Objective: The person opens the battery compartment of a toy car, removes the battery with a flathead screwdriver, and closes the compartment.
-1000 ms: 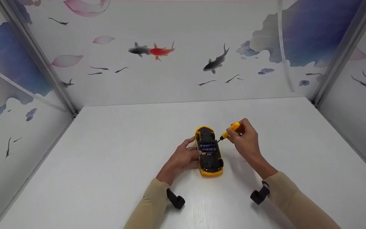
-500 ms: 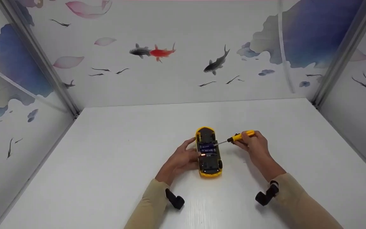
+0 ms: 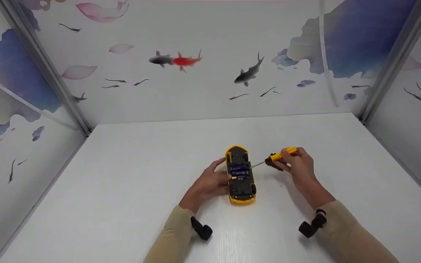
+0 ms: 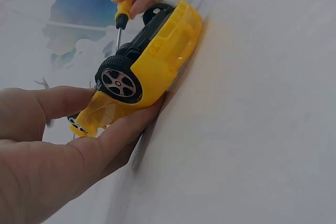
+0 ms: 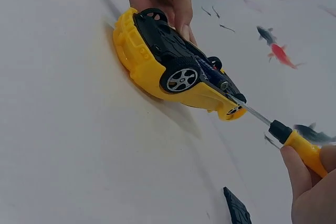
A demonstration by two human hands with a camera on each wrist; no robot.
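Dropping flatter than a second ago, the yellow screwdriver pinched in the right hand reaches the batteries, apparently the work's focus, while the left hand grips the upturned toy car.

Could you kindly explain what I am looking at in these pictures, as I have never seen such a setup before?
There is no robot here; this is bare-handed human work at a white table. The wide view comes from a camera worn on the head; the close ones come from the left-wrist camera and the right-wrist camera.

The left hand holds a yellow toy car, upside down, with dark blue batteries showing in its underside; whether it rests fully on the table is hard to tell. The right hand holds a yellow screwdriver, its tip close to the batteries. A dark piece shows near that hand, but I cannot tell whether it is held.
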